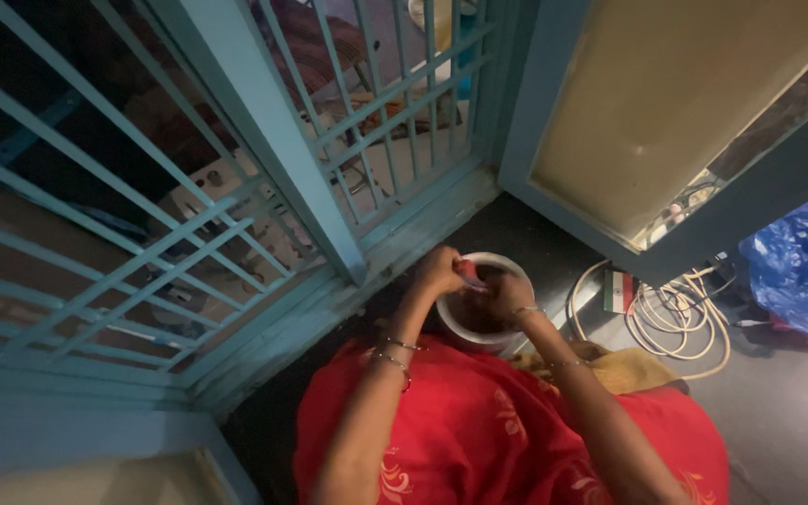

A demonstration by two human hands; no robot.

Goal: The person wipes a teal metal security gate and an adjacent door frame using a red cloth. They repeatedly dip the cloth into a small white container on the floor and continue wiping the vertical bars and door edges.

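A round white bowl (507, 266) with dark contents sits on the dark floor in front of my knees, which are covered by red patterned cloth (488, 421). My left hand (440, 271) rests at the bowl's left rim, its fingers curled around a small pinkish object that I cannot make out clearly. My right hand (509, 297) is over the bowl's near side, fingers bent and touching the same small object. Thin bangles circle both wrists.
A blue metal grille (236, 187) and its frame stand to the left and ahead. An open blue door with a cream panel (666, 103) is on the right. Coiled cream cable (675, 318), a yellow cloth (624, 369) and a blue plastic bag (801, 262) lie at right.
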